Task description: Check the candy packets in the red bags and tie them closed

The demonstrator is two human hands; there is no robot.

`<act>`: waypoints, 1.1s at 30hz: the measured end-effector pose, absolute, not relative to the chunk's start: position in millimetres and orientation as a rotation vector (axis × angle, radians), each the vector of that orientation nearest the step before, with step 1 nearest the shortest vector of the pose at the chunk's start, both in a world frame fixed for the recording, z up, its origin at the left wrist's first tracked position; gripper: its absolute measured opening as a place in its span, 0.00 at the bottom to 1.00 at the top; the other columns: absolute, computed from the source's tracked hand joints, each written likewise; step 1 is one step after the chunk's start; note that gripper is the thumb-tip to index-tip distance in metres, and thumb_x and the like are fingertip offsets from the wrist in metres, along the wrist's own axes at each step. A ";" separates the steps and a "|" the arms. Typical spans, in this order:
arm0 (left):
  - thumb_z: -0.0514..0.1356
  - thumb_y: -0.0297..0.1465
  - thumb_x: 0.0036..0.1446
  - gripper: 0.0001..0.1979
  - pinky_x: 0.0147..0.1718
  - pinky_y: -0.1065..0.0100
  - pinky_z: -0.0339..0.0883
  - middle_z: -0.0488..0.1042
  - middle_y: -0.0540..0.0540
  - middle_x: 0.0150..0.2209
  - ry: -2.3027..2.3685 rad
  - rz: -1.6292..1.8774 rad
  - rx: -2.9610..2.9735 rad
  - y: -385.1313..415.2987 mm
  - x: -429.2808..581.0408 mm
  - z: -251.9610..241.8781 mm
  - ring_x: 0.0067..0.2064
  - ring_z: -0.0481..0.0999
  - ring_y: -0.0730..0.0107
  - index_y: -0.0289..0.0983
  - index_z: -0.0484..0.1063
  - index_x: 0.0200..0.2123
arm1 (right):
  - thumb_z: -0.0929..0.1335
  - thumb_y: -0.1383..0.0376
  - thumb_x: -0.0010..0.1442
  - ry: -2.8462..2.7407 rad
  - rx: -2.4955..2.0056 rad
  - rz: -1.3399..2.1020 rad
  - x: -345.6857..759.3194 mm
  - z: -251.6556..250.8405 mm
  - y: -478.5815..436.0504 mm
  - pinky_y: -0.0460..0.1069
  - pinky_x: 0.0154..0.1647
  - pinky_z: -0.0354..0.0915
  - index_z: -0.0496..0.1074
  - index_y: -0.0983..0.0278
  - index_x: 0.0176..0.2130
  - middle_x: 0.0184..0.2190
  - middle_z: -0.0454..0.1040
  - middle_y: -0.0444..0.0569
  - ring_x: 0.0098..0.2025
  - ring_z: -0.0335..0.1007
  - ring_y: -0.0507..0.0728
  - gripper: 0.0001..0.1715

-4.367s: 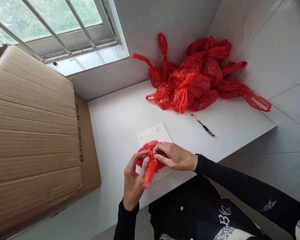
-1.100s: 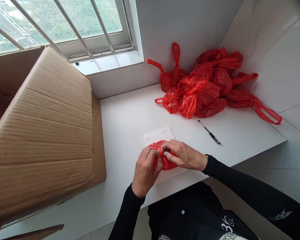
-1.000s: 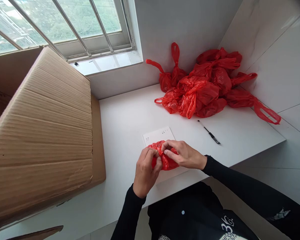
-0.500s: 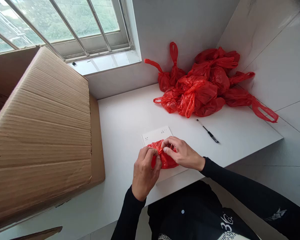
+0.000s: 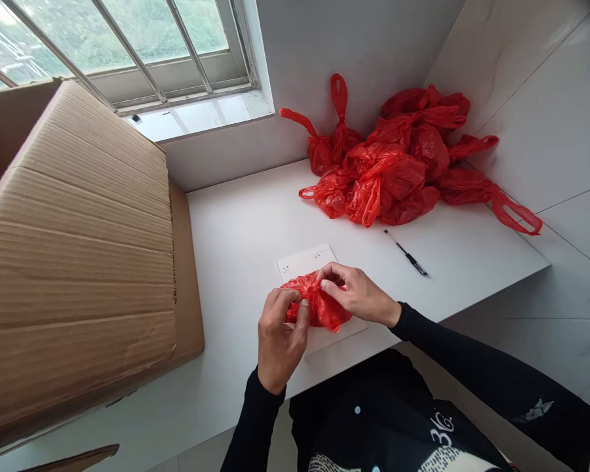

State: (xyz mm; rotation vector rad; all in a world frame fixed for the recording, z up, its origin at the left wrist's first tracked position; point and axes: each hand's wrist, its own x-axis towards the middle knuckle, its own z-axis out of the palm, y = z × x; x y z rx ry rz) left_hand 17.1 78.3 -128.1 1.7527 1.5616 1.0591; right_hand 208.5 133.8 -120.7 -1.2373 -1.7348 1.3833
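A red plastic bag lies bunched on a white sheet of paper with small dark writing near its far edge. My left hand pinches the gathered plastic from the left, thumb and forefinger close together. From the right, my right hand grips the same gathered part between thumb and fingers. The two hands' fingertips nearly meet over the middle of the bag. Whatever is inside the bag is hidden.
Several red plastic bags are piled against the wall at the back of the white table. A black pen lies right of the paper. On the left stands a large cardboard box, below a barred window.
My fingertips have moved slightly apart, and the bag's gathered plastic is spread a little wider. The camera view has shifted slightly.
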 end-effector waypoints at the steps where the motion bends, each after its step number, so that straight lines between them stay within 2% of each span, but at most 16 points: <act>1: 0.58 0.31 0.66 0.06 0.34 0.68 0.65 0.68 0.51 0.34 1.578 1.068 1.697 77.5 17.1 -129.0 0.35 0.68 0.71 0.40 0.67 0.34 | 0.64 0.64 0.67 -1.697 -1.254 1.432 209.6 -122.3 134.0 0.51 0.42 0.67 0.71 0.62 0.41 0.38 0.77 0.45 0.39 0.73 0.54 0.06; 4: 0.58 0.30 0.65 0.02 0.32 0.69 0.66 0.70 0.51 0.36 1.579 1.034 1.620 76.7 17.8 -130.3 0.35 0.69 0.72 0.41 0.67 0.37 | 0.64 0.64 0.67 -1.719 -1.197 1.491 210.0 -123.4 134.3 0.51 0.43 0.68 0.71 0.61 0.46 0.41 0.76 0.46 0.41 0.73 0.54 0.09; 7: 0.59 0.30 0.64 0.02 0.36 0.67 0.67 0.72 0.49 0.40 1.534 1.022 1.640 77.9 19.0 -128.4 0.39 0.70 0.70 0.41 0.69 0.40 | 0.65 0.65 0.66 -1.799 -1.122 1.386 206.6 -120.2 133.3 0.51 0.45 0.67 0.73 0.61 0.46 0.43 0.76 0.47 0.44 0.72 0.55 0.10; 10: 0.56 0.31 0.66 0.04 0.35 0.67 0.65 0.73 0.49 0.36 1.545 1.089 1.555 79.2 17.9 -125.5 0.36 0.69 0.70 0.41 0.69 0.37 | 0.63 0.63 0.68 -1.744 -1.131 1.358 204.6 -117.8 131.8 0.51 0.44 0.67 0.73 0.61 0.42 0.39 0.76 0.46 0.41 0.72 0.55 0.09; 12: 0.53 0.33 0.69 0.07 0.34 0.67 0.66 0.74 0.49 0.37 1.556 1.118 1.477 79.4 15.3 -123.9 0.34 0.69 0.70 0.41 0.69 0.38 | 0.63 0.59 0.69 -1.686 -1.197 1.378 206.0 -117.3 130.6 0.52 0.43 0.68 0.72 0.60 0.41 0.36 0.75 0.45 0.38 0.71 0.55 0.11; 13: 0.52 0.33 0.69 0.08 0.36 0.66 0.68 0.75 0.48 0.40 1.536 1.117 1.469 79.4 13.8 -123.3 0.36 0.71 0.69 0.42 0.70 0.41 | 0.63 0.57 0.70 -1.671 -1.230 1.384 207.3 -117.1 129.8 0.52 0.43 0.68 0.71 0.60 0.41 0.35 0.74 0.45 0.38 0.71 0.55 0.12; 15: 0.52 0.30 0.68 0.11 0.47 0.62 0.70 0.73 0.45 0.52 1.473 1.086 1.534 79.7 11.3 -122.5 0.49 0.73 0.65 0.44 0.70 0.50 | 0.64 0.55 0.69 -1.689 -1.242 1.402 210.2 -116.2 128.1 0.52 0.45 0.68 0.69 0.60 0.46 0.36 0.73 0.45 0.40 0.71 0.56 0.12; 17: 0.56 0.27 0.64 0.21 0.57 0.57 0.66 0.67 0.45 0.61 1.441 1.015 1.687 80.9 9.7 -122.7 0.62 0.65 0.59 0.46 0.66 0.59 | 0.69 0.56 0.65 -1.759 -1.189 1.423 211.9 -115.0 126.1 0.53 0.48 0.67 0.65 0.58 0.53 0.40 0.73 0.44 0.42 0.71 0.55 0.20; 18: 0.58 0.26 0.62 0.25 0.58 0.55 0.65 0.67 0.45 0.61 1.443 0.971 1.767 82.0 9.3 -123.2 0.63 0.62 0.58 0.47 0.64 0.61 | 0.71 0.58 0.63 -1.805 -1.162 1.420 212.2 -114.6 125.3 0.53 0.48 0.67 0.63 0.58 0.55 0.41 0.73 0.44 0.42 0.72 0.55 0.24; 20: 0.58 0.23 0.60 0.26 0.54 0.56 0.68 0.73 0.46 0.54 1.473 0.909 1.867 84.7 8.7 -125.1 0.58 0.65 0.58 0.47 0.65 0.61 | 0.72 0.61 0.60 -1.894 -1.146 1.358 211.8 -114.5 123.9 0.52 0.45 0.67 0.63 0.58 0.53 0.40 0.72 0.43 0.39 0.70 0.54 0.24; 23: 0.55 0.20 0.60 0.20 0.47 0.59 0.69 0.76 0.48 0.43 1.514 0.954 1.868 88.0 7.4 -128.0 0.49 0.70 0.61 0.45 0.73 0.51 | 0.69 0.65 0.62 -1.947 -1.167 1.227 211.4 -114.6 122.7 0.51 0.41 0.66 0.63 0.58 0.47 0.36 0.71 0.41 0.35 0.68 0.53 0.14; 27: 0.58 0.23 0.61 0.10 0.43 0.63 0.71 0.76 0.50 0.41 1.557 1.053 1.760 86.6 3.5 -131.4 0.44 0.74 0.66 0.43 0.74 0.42 | 0.66 0.65 0.65 -1.940 -1.186 1.184 217.0 -112.6 122.4 0.50 0.42 0.66 0.64 0.58 0.50 0.36 0.72 0.41 0.36 0.69 0.53 0.13; 31: 0.58 0.29 0.64 0.04 0.41 0.64 0.72 0.75 0.49 0.39 1.673 1.132 1.632 80.8 -10.0 -137.1 0.41 0.75 0.67 0.42 0.73 0.40 | 0.65 0.65 0.66 -1.885 -1.287 1.108 235.7 -113.7 124.9 0.51 0.44 0.67 0.68 0.58 0.52 0.37 0.75 0.43 0.39 0.72 0.54 0.14; 33: 0.57 0.31 0.66 0.04 0.41 0.63 0.72 0.75 0.48 0.39 1.773 1.178 1.538 78.1 -18.4 -137.9 0.41 0.76 0.66 0.41 0.72 0.41 | 0.65 0.64 0.66 -1.790 -1.380 1.075 247.8 -115.9 126.9 0.52 0.46 0.67 0.69 0.58 0.53 0.37 0.75 0.44 0.40 0.73 0.55 0.15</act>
